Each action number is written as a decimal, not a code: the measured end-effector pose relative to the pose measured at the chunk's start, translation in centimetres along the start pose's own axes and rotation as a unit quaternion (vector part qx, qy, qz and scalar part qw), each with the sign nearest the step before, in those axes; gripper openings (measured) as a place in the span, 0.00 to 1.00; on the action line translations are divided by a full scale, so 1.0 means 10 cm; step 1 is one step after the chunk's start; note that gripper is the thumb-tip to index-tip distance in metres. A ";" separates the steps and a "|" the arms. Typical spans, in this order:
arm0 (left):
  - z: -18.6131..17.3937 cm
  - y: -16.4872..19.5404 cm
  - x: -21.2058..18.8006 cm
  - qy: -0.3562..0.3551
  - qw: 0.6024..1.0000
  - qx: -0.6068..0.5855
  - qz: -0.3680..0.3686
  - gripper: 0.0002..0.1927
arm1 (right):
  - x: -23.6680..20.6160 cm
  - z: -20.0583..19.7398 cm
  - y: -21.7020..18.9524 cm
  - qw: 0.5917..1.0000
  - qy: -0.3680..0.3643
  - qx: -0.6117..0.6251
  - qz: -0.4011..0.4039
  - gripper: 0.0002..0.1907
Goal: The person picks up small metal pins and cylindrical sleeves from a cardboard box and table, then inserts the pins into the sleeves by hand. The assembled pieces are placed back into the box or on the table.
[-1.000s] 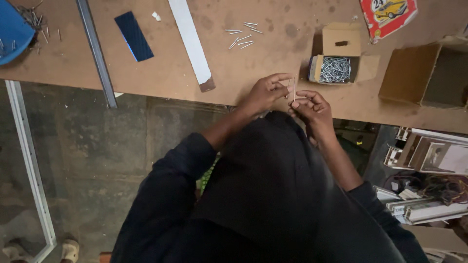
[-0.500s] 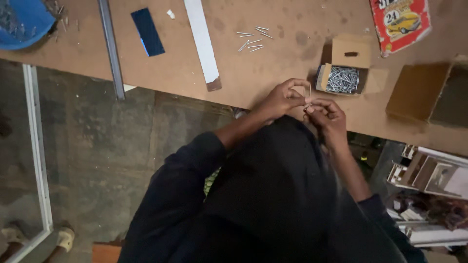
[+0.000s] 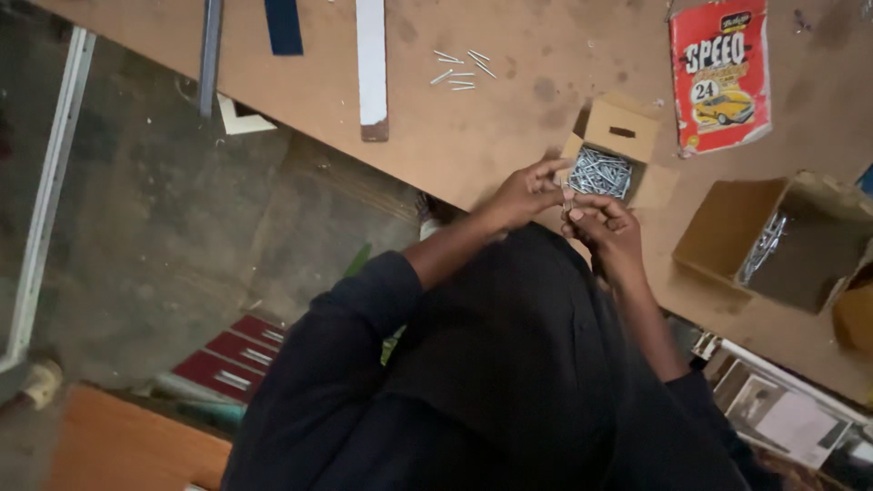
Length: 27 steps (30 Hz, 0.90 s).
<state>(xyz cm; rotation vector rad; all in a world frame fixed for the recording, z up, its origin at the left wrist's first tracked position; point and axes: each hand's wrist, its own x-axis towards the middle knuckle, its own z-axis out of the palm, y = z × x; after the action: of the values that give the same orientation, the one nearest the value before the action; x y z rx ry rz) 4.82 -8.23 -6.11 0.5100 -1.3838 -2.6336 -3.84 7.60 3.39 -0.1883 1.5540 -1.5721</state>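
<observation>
Head view shows the left hand (image 3: 523,193) and right hand (image 3: 605,223) meeting fingertip to fingertip, pinching something too small to identify (probably a screw) just beside the open box of screws (image 3: 600,171) on the workbench (image 3: 473,136). Keeping the pinch low over the box seems wise, so a slip lands inside.

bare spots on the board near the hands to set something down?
Free: the stretch between the white strip and the open box of nails, below the loose nails; also between that box and the larger brown carton, under the red packet. Crowded: where the left hand and right hand meet at the nail box.
</observation>
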 end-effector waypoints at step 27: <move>1.20 -1.15 -1.08 0.269 0.958 0.061 0.077 0.31 | -0.57 -1.06 0.71 0.972 -0.218 -0.016 0.088 0.05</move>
<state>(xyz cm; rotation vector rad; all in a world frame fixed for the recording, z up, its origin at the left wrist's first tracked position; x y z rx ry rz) 11.25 10.47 -6.66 0.9981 -1.3368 -2.0715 -4.08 20.35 -2.24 -0.3777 1.2147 -1.2649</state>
